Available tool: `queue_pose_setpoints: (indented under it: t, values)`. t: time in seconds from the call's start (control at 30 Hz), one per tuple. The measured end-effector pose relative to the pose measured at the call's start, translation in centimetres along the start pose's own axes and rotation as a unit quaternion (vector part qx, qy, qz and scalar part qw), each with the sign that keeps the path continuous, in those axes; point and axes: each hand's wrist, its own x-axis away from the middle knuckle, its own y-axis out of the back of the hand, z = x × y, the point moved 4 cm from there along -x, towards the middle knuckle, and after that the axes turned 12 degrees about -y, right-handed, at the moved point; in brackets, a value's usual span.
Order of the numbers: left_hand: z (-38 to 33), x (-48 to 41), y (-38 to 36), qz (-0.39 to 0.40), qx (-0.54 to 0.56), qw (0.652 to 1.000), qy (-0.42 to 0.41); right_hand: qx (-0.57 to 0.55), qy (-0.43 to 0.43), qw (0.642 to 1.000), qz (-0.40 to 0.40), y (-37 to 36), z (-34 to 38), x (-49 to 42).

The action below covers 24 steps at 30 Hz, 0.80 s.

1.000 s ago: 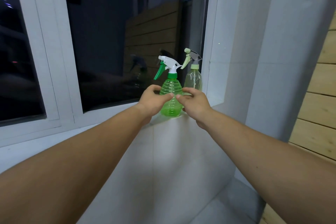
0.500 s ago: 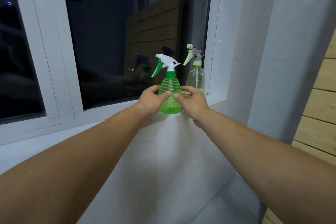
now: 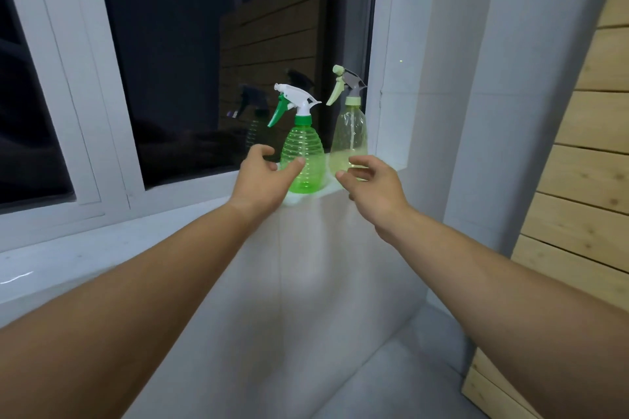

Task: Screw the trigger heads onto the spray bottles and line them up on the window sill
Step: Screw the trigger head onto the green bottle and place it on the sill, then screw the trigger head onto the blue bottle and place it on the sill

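A ribbed green spray bottle (image 3: 305, 156) with a white and green trigger head (image 3: 292, 102) stands upright on the white window sill (image 3: 190, 214). To its right stands a pale yellow-green bottle (image 3: 350, 136) with a grey and light green trigger head (image 3: 346, 82), close to the window frame's corner. My left hand (image 3: 262, 177) is just left of the green bottle, fingers apart, thumb tip near its side. My right hand (image 3: 371, 187) hovers in front of the pale bottle, fingers spread, holding nothing.
A dark window pane (image 3: 204, 54) sits behind the bottles, with white frame bars (image 3: 85, 95) to the left. A white wall column (image 3: 476, 112) rises on the right, wooden slats (image 3: 592, 163) beyond it. Below the sill is a white tiled wall (image 3: 306, 282).
Both hands held the green bottle on the sill before. Now they have let go and drawn apart, the right hand shifting right. The bottle stays standing.
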Motion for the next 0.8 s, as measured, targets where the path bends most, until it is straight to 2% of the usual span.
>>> queue_pose_setpoints:
  t: [0.07,0.17,0.33,0.43,0.67,0.8]
  values:
    - [-1.2,2.2,-0.6,0.001,0.010,0.999,-0.032,-0.004,-0.006,1.000,-0.007,1.9,-1.1,1.9]
    - [-2.7,6.5,-3.1,0.057,0.071,0.995,-0.037,0.011,-0.018,1.000,-0.015,4.8,-3.4,4.9]
    - [-0.5,14.4,-9.9,0.194,0.117,0.973,0.033,0.042,-0.061,0.997,-0.017,10.1,-9.9,9.5]
    - [3.1,20.0,-14.4,0.261,0.103,0.954,0.102,0.082,-0.124,0.989,-0.022,13.9,-15.8,12.1]
    - [11.8,31.8,-21.8,0.387,0.046,0.889,0.240,0.182,-0.282,0.942,-0.030,19.5,-30.3,16.5]
    - [16.8,38.3,-24.8,0.458,0.001,0.835,0.304,0.193,-0.363,0.911,0.002,20.3,-38.6,18.5]
